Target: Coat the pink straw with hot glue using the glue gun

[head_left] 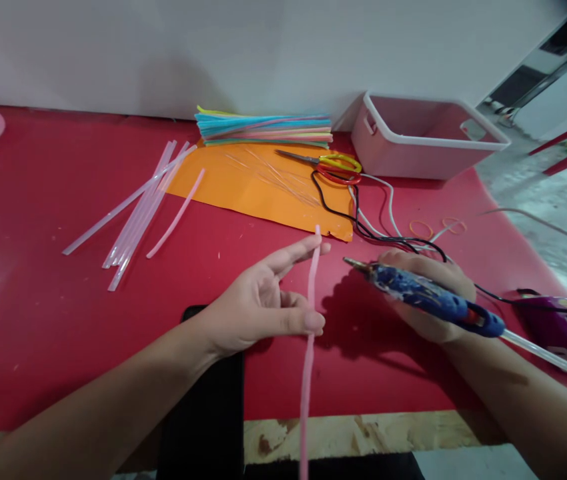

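Between thumb and fingers, my left hand (263,293) pinches a long pink pipe cleaner (306,380), which runs upright past the table's front edge. My right hand (428,287) is wrapped round a blue glue gun (413,290) whose metal nozzle points left towards the pipe cleaner, a short gap apart. From the gun's back end sticks a clear glue stick (548,357). Left of my hands lie several translucent glue sticks (136,220) and a short pink pipe cleaner piece (176,213). Scissors (336,164) with yellow and red handles rest on an orange sheet (263,193).
A bundle of coloured pipe cleaners (263,128) lies by the wall. At back right stands a pink bin (413,153). Black and white cables (378,233) and rubber bands (421,230) lie behind my right hand. A purple tool (553,327) is at far right, a black object (208,400) under my left arm.
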### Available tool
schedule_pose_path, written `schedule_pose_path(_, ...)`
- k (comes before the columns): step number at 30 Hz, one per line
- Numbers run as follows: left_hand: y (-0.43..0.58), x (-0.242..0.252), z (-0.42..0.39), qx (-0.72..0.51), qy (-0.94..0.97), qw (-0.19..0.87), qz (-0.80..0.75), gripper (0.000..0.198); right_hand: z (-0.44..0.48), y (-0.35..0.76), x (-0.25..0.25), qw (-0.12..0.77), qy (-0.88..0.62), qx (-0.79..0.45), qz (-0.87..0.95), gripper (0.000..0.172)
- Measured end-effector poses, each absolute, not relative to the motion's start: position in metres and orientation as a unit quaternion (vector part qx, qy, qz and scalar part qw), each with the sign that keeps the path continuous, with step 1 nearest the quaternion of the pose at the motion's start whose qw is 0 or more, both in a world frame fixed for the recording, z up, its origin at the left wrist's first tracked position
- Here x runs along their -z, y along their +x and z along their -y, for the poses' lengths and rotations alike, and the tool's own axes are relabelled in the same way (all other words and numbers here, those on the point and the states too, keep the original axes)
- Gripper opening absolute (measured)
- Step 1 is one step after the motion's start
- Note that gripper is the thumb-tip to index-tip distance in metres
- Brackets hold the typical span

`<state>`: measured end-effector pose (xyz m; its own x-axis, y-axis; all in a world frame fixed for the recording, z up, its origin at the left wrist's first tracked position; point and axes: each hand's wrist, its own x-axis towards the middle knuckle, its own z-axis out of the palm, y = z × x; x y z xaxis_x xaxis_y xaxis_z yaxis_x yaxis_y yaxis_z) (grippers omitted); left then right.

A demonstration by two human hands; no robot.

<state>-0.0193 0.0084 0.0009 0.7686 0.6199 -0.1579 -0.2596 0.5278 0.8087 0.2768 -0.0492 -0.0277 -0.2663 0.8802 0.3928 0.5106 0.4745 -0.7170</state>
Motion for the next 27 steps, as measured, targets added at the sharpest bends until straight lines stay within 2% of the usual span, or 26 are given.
schedule_pose_path(3,-0.017,0.003,-0.004,-0.243,0.437,0.826,-0.261,0.097,0.043,0.266,0.016,0.395,-0.377,-0.212,0.81,0.006)
schedule_pose_path(7,-0.013,0.002,0.001,-0.24,0.476,0.796,-0.287,0.101,0.037,0.262,0.012,0.369,-0.332,-0.217,0.841,0.008)
schedule_pose_path(12,-0.011,-0.002,0.002,-0.242,0.474,0.797,-0.285,0.108,0.037,0.261,0.013,0.342,-0.32,-0.236,0.852,0.024)
schedule_pose_path(27,-0.013,0.003,0.004,-0.264,0.504,0.776,-0.273,0.099,0.034,0.262,0.01,0.304,-0.315,-0.245,0.865,0.035)
